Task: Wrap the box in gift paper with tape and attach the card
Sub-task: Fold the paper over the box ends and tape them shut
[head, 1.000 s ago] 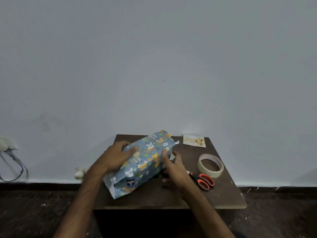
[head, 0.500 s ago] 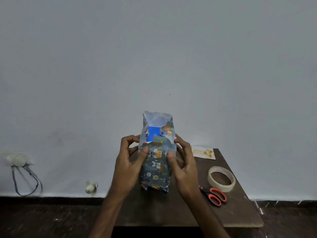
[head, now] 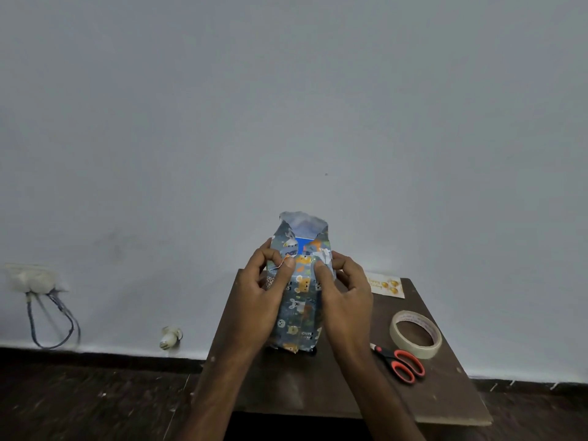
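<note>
The box, covered in blue gift paper with cartoon animals, stands upright on the small brown table. Its top end is unsealed: paper flaps stick up and a patch of bright blue box shows between them. My left hand grips the box's left side, thumb pressing a paper fold on the front. My right hand grips the right side, thumb and fingers pinching the paper near the top. The tape roll lies to the right. The card lies at the table's far right corner.
Red-handled scissors lie beside the tape roll near the table's right edge. A pale wall rises right behind the table. On the left, a wall socket with hanging cables and a small plug sit near the dark floor.
The box went from lying tilted on the table to standing upright on end. Both hands shifted up its sides, and the thumbs now press the paper folds near the top.
</note>
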